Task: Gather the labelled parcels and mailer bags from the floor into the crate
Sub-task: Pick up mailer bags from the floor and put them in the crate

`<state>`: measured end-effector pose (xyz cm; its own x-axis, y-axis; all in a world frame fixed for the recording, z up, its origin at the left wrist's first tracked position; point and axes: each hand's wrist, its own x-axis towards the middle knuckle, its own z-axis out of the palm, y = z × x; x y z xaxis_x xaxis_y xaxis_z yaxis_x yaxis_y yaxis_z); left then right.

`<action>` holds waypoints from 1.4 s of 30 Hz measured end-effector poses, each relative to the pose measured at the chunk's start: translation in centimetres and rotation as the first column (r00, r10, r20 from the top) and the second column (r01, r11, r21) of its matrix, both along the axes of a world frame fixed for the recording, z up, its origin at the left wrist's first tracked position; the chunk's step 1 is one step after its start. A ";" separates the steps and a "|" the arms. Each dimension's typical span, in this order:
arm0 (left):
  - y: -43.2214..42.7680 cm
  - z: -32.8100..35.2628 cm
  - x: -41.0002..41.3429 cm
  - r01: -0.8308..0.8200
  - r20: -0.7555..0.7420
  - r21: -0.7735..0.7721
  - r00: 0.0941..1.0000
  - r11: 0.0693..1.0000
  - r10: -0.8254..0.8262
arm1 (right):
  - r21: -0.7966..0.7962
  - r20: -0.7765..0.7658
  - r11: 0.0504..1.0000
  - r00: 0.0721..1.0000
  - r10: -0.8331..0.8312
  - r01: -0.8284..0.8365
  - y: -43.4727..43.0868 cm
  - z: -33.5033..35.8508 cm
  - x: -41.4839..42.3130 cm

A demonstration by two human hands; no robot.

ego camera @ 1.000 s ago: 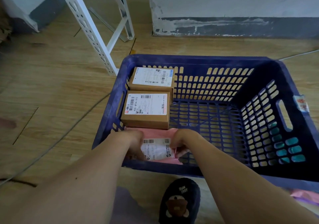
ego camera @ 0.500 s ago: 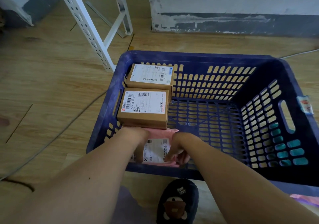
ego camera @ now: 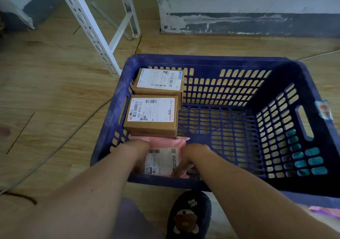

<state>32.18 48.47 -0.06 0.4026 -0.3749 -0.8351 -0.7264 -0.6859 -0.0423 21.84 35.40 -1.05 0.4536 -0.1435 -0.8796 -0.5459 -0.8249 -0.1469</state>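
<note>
Presently, I read the step in hand as setting down: the pink mailer bag (ego camera: 165, 142) lies label-up on the bottom of the blue crate (ego camera: 202, 59), in its 7 o'clock corner, touching the near cardboard parcel (ego camera: 152, 115). A second labelled parcel (ego camera: 160, 80) sits just beyond that one, at 11 o'clock, both along the crate's left wall. The right hand (ego camera: 187, 157) is curled on the bag's right edge, pinching it. The left hand (ego camera: 140, 154) lies over the bag's left edge, but its fingers are hidden and I cannot tell whether they grasp or merely press.

I judge the task partly done, since the crate's right half is bare and another pink bag (ego camera: 323, 211) shows on the floor (ego camera: 55, 95) outside the crate, at 4 o'clock. The next move calls for letting go with both hands, lifting them over the near rim, then reaching right for that bag.
</note>
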 end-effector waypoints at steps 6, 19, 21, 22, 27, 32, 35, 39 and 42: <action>-0.8 1.5 -0.4 0.003 0.014 0.075 1.000 0.997 -0.004 | 0.187 -0.119 0.948 0.964 -0.239 0.258 -0.4 2.3 -1.1; -9.1 11.1 -3.5 -0.122 -0.151 -0.291 0.985 0.949 0.081 | 0.194 0.197 0.857 0.837 -0.510 0.477 -7.0 10.6 -4.5; -10.7 12.3 -4.9 -0.077 -0.130 -0.348 0.991 0.934 0.034 | 0.164 0.249 0.871 0.835 -0.492 0.464 -7.8 12.7 -6.1; -11.2 12.7 -5.1 -0.053 -0.118 -0.369 0.993 0.928 0.010 | 0.137 0.279 0.883 0.837 -0.470 0.450 -8.1 13.5 -6.4; -15.8 15.3 -9.2 0.048 -0.097 -0.520 0.989 0.853 -0.115 | 0.035 0.466 0.859 0.752 -0.466 0.511 -11.3 18.1 -12.2; -20.6 16.4 -13.9 0.110 -0.076 -0.675 0.973 0.729 -0.217 | 0.115 0.628 0.681 0.478 -0.614 0.724 -15.3 18.5 -19.0; -23.2 16.7 -17.3 0.087 -0.096 -0.758 0.965 0.646 -0.243 | 0.189 0.671 0.520 0.278 -0.688 0.833 -17.8 17.4 -23.5; -26.2 15.8 -22.2 0.103 -0.094 -0.804 0.951 0.586 -0.296 | 0.244 0.697 0.337 0.077 -0.713 0.909 -20.2 16.6 -28.9; -28.2 14.6 -25.3 0.142 -0.093 -0.799 0.931 0.584 -0.354 | 0.287 0.704 0.233 -0.039 -0.709 0.929 -21.6 15.6 -32.2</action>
